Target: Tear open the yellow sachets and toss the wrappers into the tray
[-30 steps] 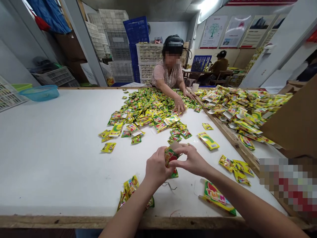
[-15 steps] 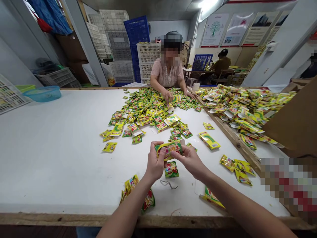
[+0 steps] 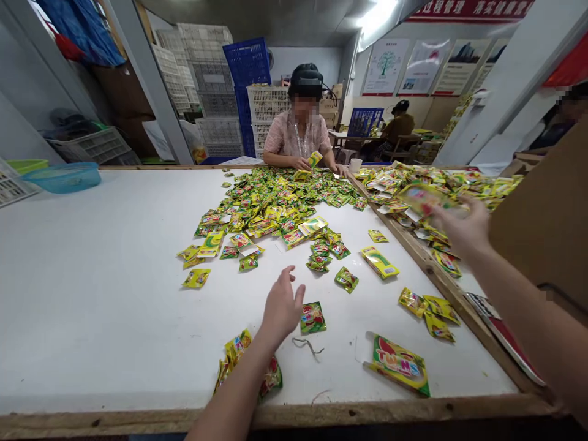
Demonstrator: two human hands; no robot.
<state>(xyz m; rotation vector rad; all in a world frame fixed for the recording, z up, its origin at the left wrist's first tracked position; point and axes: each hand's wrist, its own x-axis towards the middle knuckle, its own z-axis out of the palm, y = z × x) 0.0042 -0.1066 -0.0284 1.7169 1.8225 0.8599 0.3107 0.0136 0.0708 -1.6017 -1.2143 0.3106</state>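
Clock centre is the left hand (image 3: 283,300), which is spread and empty above the white table (image 3: 114,275), a watermelon sachet (image 3: 313,317) just beside it at four o'clock. At two o'clock the right hand (image 3: 463,228) has a blurred TWINS-type carton (image 3: 423,199) at its fingers, near the carton heap (image 3: 487,188); grasped or released, cannot tell. The sachet pile (image 3: 275,199) lies at twelve, before a co-worker (image 3: 296,138).
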